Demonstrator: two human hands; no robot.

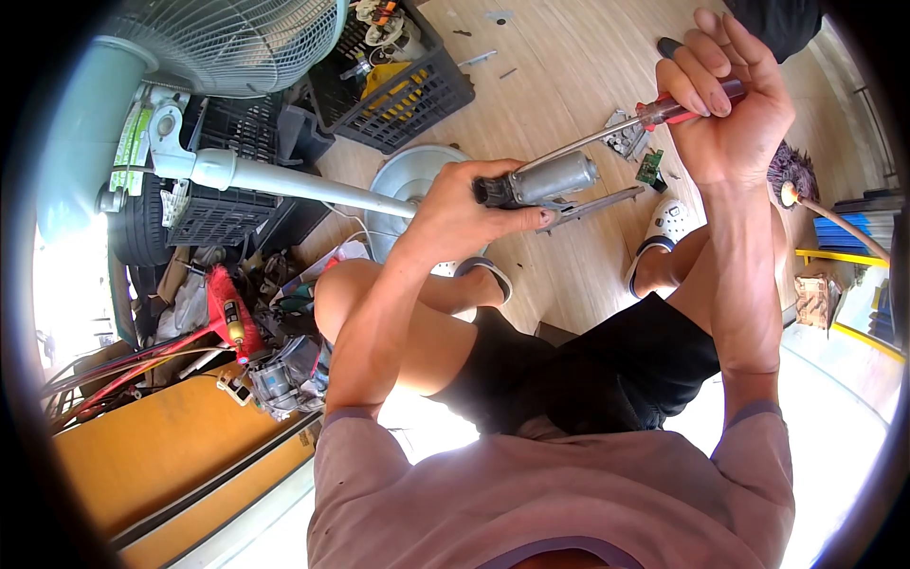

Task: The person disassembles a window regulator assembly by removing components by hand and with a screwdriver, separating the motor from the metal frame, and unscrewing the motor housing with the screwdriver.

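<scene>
My left hand (464, 213) is wrapped round a small electric motor (559, 178) with a silver cylindrical body and a black end. A flat dark metal strip (597, 204) sticks out below the motor, on the same side. In my right hand (725, 104) is a screwdriver (668, 112) with a red and dark handle, gripped by the fingers. Its long shaft slants down to the left toward the motor; the tip is hidden behind the motor and my left hand. On the floor beyond lie a green circuit board (650, 169) and a greyish part (626, 142).
A pale green standing fan (227, 43) with its pole (303, 183) and round base (389, 175) is at the left. Black crates (398, 109) hold parts behind it. Tools and scrap crowd the lower left beside an orange-brown panel (171, 446). A brush (791, 175) stands at right.
</scene>
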